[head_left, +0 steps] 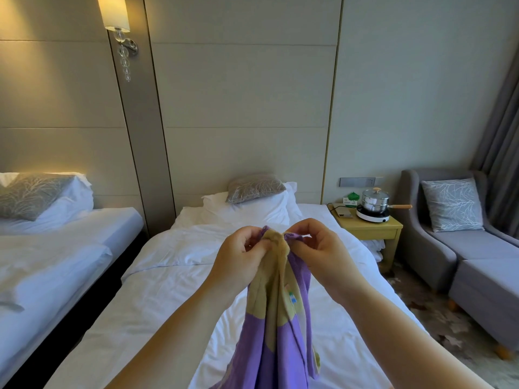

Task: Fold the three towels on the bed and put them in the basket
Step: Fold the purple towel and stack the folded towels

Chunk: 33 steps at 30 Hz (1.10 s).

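Note:
A purple towel with olive-yellow patches (276, 327) hangs bunched in the air above the white bed (157, 299). My left hand (238, 256) pinches its top edge on the left. My right hand (320, 254) pinches the same edge on the right, almost touching the left hand. The towel's lower part drops out of the bottom of the frame. No other towel and no basket are in view.
White pillows and a grey patterned cushion (254, 188) lie at the head of the bed. A second bed (56, 248) stands to the left. To the right are a yellow nightstand (370, 228) with a pot on a cooker (375, 204), and a grey armchair (460, 242).

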Motion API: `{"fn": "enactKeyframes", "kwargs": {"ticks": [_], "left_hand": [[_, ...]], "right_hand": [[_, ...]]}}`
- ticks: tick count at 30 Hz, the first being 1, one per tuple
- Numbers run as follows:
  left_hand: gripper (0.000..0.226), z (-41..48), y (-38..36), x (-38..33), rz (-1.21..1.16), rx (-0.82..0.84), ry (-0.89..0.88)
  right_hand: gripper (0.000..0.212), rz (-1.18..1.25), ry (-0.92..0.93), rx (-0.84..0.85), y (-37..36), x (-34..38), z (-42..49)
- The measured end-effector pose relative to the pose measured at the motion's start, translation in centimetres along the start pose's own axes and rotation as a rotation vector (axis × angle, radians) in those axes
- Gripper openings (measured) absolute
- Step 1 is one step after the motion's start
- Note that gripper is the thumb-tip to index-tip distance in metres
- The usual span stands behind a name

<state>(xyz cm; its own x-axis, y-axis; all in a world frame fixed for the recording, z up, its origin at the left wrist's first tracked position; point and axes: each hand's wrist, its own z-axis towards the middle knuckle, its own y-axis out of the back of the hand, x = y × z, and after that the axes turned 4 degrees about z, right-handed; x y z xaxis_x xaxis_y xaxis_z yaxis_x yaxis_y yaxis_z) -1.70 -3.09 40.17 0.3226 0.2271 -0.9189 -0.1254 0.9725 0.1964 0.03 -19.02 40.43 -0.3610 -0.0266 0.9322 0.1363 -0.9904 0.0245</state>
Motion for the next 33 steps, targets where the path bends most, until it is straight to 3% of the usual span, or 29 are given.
{"fn": "enactKeyframes", "kwargs": {"ticks": [2,7,11,12,14,16,21,26,30,33], "left_hand": [[0.02,-0.1,-0.1,0.2,-0.021,-0.059,0.014],[0.033,-0.9,-0.4,-0.1,0.112,0.078,-0.088],[0.007,-1.0,-0.7,-0.4,0.096,0.099,-0.093],[0.018,-1.0,-0.6,-0.2,0.126,0.102,-0.118],[0.02,-0.9,-0.6,0.1,0.201,0.073,-0.166],[0.007,-0.6,-0.4,0.3,0.207,0.018,-0.188],[0.006,0.6,0.4,0.7,0.036,-0.106,-0.106],[0.014,1.0,0.3,0.0,0.075,-0.11,-0.196],[0.034,0.2,-0.5,-0.5,0.135,0.016,-0.305],[0.036,-0.1,-0.3,-0.6,0.144,0.056,-0.311]], "right_hand": [[0.012,-0.001,-0.038,-0.057,-0.2,-0.2,0.2],[0.009,-0.091,-0.113,-0.129,-0.4,-0.7,0.5],[0.01,-0.068,-0.128,-0.142,-0.6,-0.8,0.5],[0.008,-0.036,-0.133,-0.135,-0.6,-0.8,0.5],[0.003,-0.005,-0.132,-0.113,-0.5,-0.7,0.4],[0.008,0.024,-0.108,-0.08,-0.2,-0.7,0.2],[0.013,0.091,0.055,-0.025,1.3,0.3,-0.2],[0.021,0.085,0.098,0.22,1.3,1.6,-0.5],[0.026,-0.083,0.145,0.103,0.3,1.4,-0.1],[0.023,-0.165,0.178,0.031,0.0,1.1,-0.1]]}}
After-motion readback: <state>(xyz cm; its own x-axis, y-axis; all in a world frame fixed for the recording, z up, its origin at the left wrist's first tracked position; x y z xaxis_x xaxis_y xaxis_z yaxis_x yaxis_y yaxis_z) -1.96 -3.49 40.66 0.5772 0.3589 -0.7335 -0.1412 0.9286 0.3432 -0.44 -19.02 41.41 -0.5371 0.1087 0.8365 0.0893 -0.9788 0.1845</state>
